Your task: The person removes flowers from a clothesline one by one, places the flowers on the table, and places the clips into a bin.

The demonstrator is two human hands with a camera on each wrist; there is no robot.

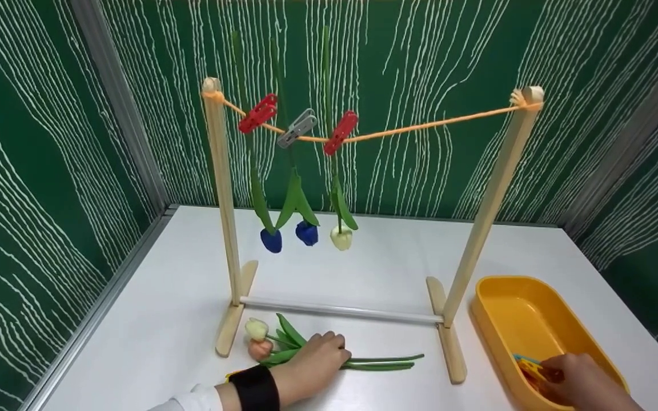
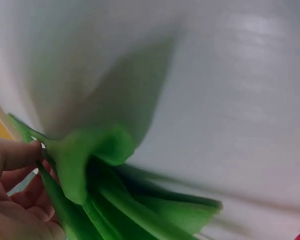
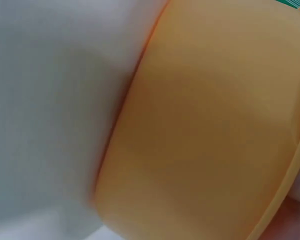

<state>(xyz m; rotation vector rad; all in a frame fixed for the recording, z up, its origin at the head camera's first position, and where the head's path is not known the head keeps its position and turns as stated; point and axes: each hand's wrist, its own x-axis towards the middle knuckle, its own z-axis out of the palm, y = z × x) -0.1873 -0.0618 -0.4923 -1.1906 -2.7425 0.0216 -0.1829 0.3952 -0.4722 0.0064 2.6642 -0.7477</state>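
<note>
Low over the counter, my left fingers pinch the tulips among their leaves; cream and peach blossoms lie to the fingers' left, stem ends to their right. My right fingers touch clothespins inside the yellow tray; whether they grip one, I cannot tell. Best to part one stem from the bunch first.
</note>
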